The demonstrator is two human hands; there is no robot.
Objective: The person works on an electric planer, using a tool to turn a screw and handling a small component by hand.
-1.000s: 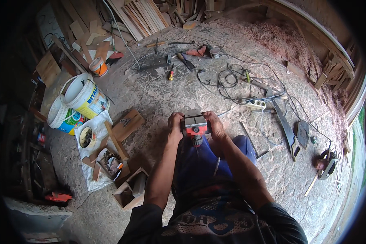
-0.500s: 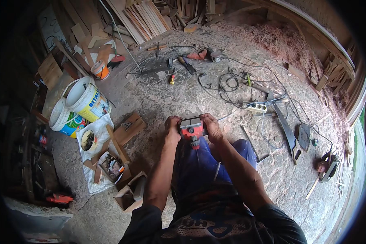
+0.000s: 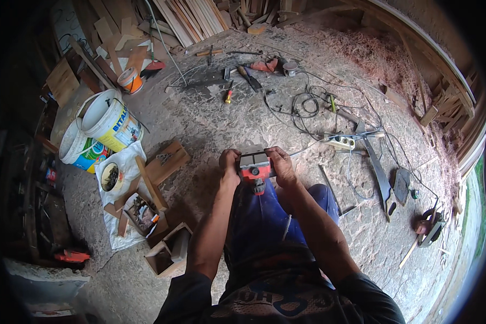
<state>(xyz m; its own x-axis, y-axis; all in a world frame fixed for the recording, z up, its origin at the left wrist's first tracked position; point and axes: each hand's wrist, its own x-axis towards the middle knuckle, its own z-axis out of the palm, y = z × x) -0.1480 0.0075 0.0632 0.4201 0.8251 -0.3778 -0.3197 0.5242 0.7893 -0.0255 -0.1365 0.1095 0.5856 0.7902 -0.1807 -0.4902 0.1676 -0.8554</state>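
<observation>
My left hand (image 3: 230, 165) and my right hand (image 3: 282, 165) grip opposite sides of a red electric planer (image 3: 255, 173), held above my lap. Its flat grey metal sole, crossed by a dark slot, is turned up toward me. A black knob sticks out at the end nearest my body. The fingers of both hands are curled round the metal end, and their tips are partly hidden. Below the planer are my legs in blue trousers (image 3: 248, 213).
Left: plastic buckets (image 3: 110, 121), a tin of nails (image 3: 112, 177) on a white sack, and an open wooden box (image 3: 170, 251). Ahead: a screwdriver (image 3: 229, 96). Right: a power strip (image 3: 340, 141), tangled cords, a handsaw (image 3: 380, 175) and a corded power tool (image 3: 431, 228). Wood shavings (image 3: 372, 54) lie at the back.
The view has shifted slightly, so the floor things sit a little higher and those at the left farther left. My hands keep the same hold on the planer.
</observation>
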